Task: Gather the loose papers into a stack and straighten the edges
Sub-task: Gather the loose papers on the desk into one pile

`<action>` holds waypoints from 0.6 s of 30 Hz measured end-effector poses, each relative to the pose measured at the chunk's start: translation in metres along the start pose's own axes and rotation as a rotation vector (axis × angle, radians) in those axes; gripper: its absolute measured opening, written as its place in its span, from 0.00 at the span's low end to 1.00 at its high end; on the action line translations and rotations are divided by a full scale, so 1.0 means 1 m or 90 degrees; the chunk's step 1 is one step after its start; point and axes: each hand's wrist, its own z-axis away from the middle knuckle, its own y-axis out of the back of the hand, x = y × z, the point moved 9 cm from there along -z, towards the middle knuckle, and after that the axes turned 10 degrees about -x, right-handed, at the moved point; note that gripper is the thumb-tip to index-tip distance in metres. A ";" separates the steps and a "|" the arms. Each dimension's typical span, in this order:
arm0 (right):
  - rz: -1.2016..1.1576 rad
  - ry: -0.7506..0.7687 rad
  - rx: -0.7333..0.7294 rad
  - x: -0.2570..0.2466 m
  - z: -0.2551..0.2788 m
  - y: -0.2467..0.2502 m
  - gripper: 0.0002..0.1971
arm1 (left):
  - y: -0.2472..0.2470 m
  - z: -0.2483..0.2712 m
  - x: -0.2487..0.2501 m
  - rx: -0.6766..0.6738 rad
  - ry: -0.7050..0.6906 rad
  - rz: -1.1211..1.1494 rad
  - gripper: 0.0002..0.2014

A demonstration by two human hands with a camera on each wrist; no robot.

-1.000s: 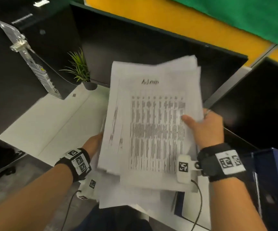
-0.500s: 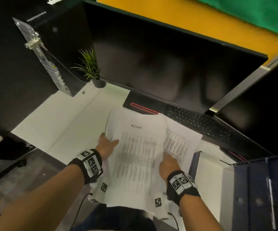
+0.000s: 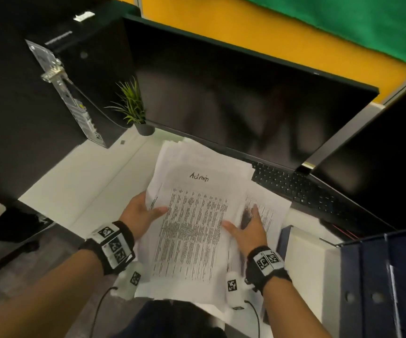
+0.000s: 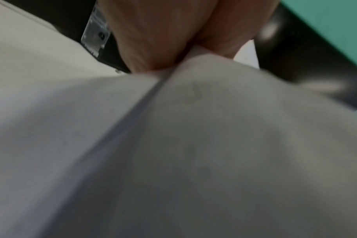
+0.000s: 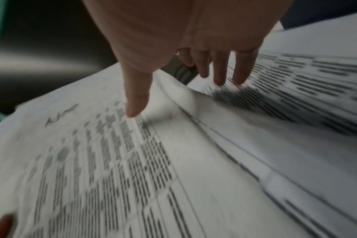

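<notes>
Holding the bundle of papers [image 3: 192, 230] low over the near edge of the desk [image 3: 80, 191], the person has one hand at each long side. The left hand [image 3: 139, 213] grasps the left margin: its thumb lies across the top sheet, and the left wrist view shows the edge of the sheets nipped between thumb and fingers [image 4: 149, 40]. The right hand [image 3: 248, 230] is spread and relaxed, fingers straight — thumb tip touching the top sheet, the other fingertips reaching past the bundle's right edge to a stray sheet [image 3: 267, 208] that lies beyond them, toward the keyboard [image 3: 302, 189].

The bundle is far from square: sheets fan out past the fingertips at the far end, toward the monitor [image 3: 246, 93], and more stick out below the wrists. Paper like this is likely light and limp. It bows where it is unsupported — the right wrist view shows the top page arching up beside the thumb — and smooth sheets probably slide over one another easily. Pinching one corner would let the rest droop and spill. The better hold, I judge, is both long edges at about mid-length, thumbs on top and fingers underneath, loose enough that the sheets can settle when the short edge is tapped on the desk. The stray sheet under the right fingertips probably wants sliding in flat first, not plucking.
</notes>
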 end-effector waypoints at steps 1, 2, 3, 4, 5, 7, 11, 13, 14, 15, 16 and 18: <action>-0.084 0.034 -0.012 -0.014 0.006 0.008 0.60 | 0.003 0.006 0.013 -0.017 -0.028 0.027 0.14; -0.155 0.069 -0.028 -0.029 0.012 0.016 0.57 | 0.006 0.011 0.026 -0.033 -0.052 0.043 0.15; -0.201 0.101 -0.041 -0.047 0.018 0.025 0.52 | 0.008 0.014 0.040 -0.047 -0.071 0.061 0.15; -0.213 0.130 -0.046 -0.065 0.025 0.034 0.42 | 0.007 0.018 0.056 -0.063 -0.087 0.078 0.17; -0.207 0.165 -0.038 -0.084 0.033 0.044 0.30 | 0.006 0.019 0.070 -0.083 -0.115 0.101 0.20; -0.219 0.259 -0.006 -0.121 0.054 0.068 0.17 | 0.006 0.022 0.100 -0.084 -0.176 0.148 0.27; -0.242 0.469 0.078 -0.173 0.107 0.104 0.15 | 0.014 0.026 0.142 -0.025 -0.288 0.119 0.16; -0.225 0.486 0.107 -0.172 0.116 0.106 0.18 | 0.003 0.026 0.154 -0.026 -0.309 0.052 0.05; -0.203 0.494 0.106 -0.170 0.116 0.103 0.18 | -0.003 0.021 0.150 -0.013 -0.290 -0.011 0.09; -0.175 0.491 0.100 -0.167 0.114 0.098 0.18 | -0.012 0.016 0.137 -0.024 -0.248 -0.035 0.11; -0.135 0.486 0.089 -0.159 0.108 0.093 0.19 | -0.014 0.008 0.115 -0.039 -0.230 -0.039 0.08; -0.078 0.447 0.086 -0.143 0.091 0.082 0.22 | -0.004 -0.035 0.041 -0.048 -0.112 -0.058 0.17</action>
